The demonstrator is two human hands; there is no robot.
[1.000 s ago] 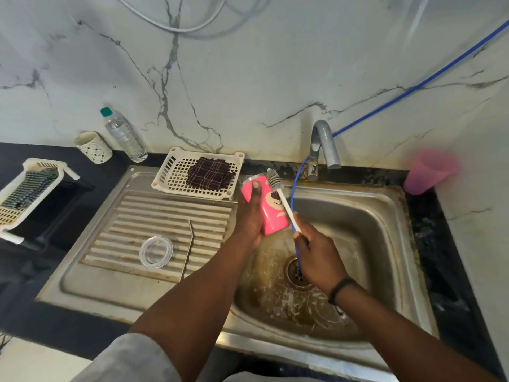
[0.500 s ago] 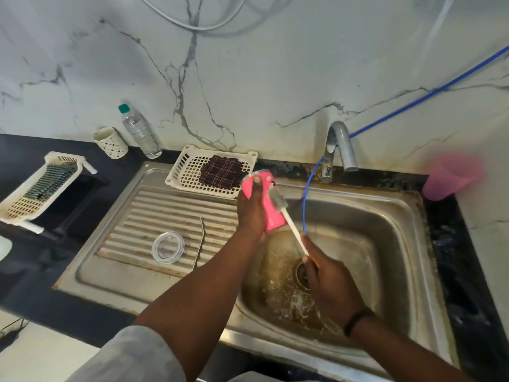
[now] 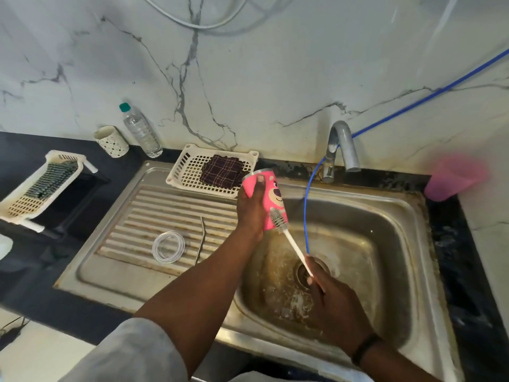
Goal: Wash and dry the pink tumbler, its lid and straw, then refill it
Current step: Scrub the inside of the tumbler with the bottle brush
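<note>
Left hand (image 3: 252,208) has its fingers wrapped round the pink tumbler (image 3: 265,199), holding it over the sink (image 3: 385,216), tilted so its long axis runs roughly 11 to 5 o'clock. Right hand (image 3: 334,307) pinches the brush (image 3: 292,241) handle at about 5 o'clock from the tumbler, bristles touching its lower outside. Lid (image 3: 168,246) and straw (image 3: 200,239) sit at 8 o'clock on the drainboard. Left's clearly nearer.

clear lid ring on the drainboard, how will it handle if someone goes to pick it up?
The clear lid lies flat across the ridges of the drainboard, so it probably won't roll. It looks thin and transparent, likely light and fairly stiff. Sitting beside a sink in use, it may be wet and slippery.
</note>
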